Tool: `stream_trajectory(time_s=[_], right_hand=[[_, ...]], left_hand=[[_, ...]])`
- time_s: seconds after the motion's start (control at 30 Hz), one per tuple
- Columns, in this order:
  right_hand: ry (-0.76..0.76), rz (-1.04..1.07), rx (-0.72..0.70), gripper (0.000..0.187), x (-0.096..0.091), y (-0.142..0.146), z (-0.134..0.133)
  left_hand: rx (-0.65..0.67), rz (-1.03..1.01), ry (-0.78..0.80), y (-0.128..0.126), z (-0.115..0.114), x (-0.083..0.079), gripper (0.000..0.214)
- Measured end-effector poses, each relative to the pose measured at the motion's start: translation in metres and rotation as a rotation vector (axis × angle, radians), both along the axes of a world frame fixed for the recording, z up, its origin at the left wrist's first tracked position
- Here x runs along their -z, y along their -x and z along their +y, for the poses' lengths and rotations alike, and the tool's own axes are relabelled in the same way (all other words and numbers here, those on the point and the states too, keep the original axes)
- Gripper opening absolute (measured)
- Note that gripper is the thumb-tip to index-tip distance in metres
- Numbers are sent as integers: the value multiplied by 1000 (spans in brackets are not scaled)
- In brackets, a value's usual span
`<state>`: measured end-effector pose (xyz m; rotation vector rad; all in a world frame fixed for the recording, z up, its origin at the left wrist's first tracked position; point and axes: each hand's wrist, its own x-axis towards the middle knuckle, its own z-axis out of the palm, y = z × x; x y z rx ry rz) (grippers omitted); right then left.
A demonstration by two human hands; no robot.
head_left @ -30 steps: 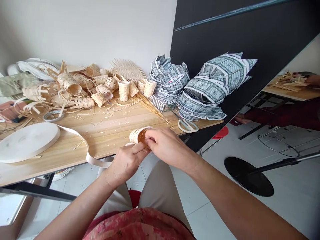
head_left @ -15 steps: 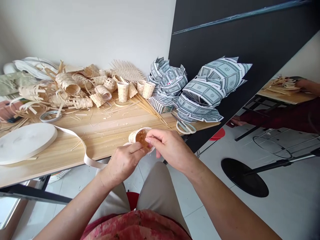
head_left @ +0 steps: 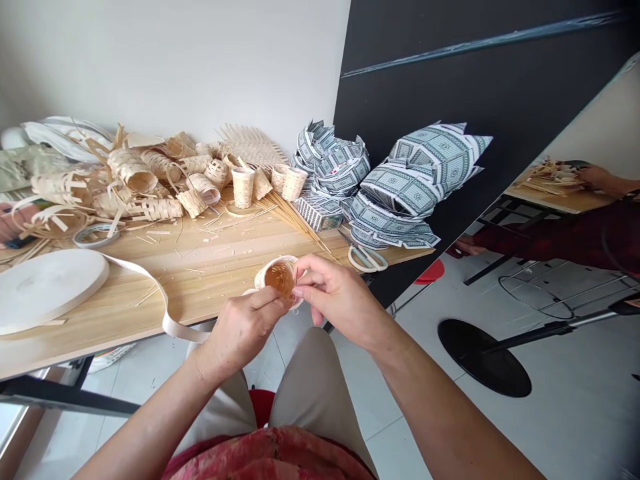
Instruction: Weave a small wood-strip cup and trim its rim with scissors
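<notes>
A small woven basket (head_left: 264,275) is held above the table's front edge, its mouth tilted toward me. My left hand (head_left: 249,321) is closed on its near rim. My right hand (head_left: 336,295) is closed in a pinch at the right side of the rim; what lies between thumb and fingertips is too small to make out. A white flat band (head_left: 173,325) runs from a large white roll (head_left: 53,288) on the table to beside my left hand.
Woven baskets (head_left: 243,188) and tubes crowd the table's back, with thin sticks (head_left: 305,223) beside them. Scissors (head_left: 367,259) lie at the right edge near folded-card bowls (head_left: 395,190). A tape roll (head_left: 97,235) is at left. A dark panel (head_left: 450,73) stands right.
My right hand's fingers have shifted slightly at the rim, and more of the basket's inside shows. The whole view has moved a little; my left hand keeps its hold.
</notes>
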<state>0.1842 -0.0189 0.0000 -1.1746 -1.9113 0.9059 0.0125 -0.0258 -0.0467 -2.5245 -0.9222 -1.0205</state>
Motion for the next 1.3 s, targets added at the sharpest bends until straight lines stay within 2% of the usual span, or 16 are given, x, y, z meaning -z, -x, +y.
stream_trajectory(time_s=[0.13, 0.23, 0.33, 0.5, 0.6, 0.7, 0.83, 0.93, 1.1, 1.3], right_hand=[[42, 63, -27, 9, 2, 0, 3], [8, 64, 7, 6, 0, 0, 5], [-99, 45, 46, 8, -2, -1, 7], [-369, -9, 67, 13, -3, -4, 11], [-506, -45, 70, 16, -2, -4, 11], [-576, -110, 82, 18, 1, -3, 11], [-596, -159, 96, 19, 3, -3, 12], [-606, -180, 108, 19, 4, -3, 14], [-613, -179, 97, 18, 4, -1, 19], [-552, -122, 14, 16, 2, 6, 30]], left_hand=[[1, -42, 21, 0, 0, -1, 20], [34, -96, 91, 1, 1, -2, 19], [91, -178, 161, 1, 1, -5, 15], [171, -318, 303, 3, 1, -12, 14], [194, -395, 416, 4, 1, -15, 14], [219, -445, 572, 4, 2, -17, 14], [268, -553, 824, 5, 6, -18, 18], [288, -628, 958, 5, 10, -18, 19], [321, -664, 1096, 6, 19, -19, 16], [310, -719, 1151, 8, 27, -14, 13]])
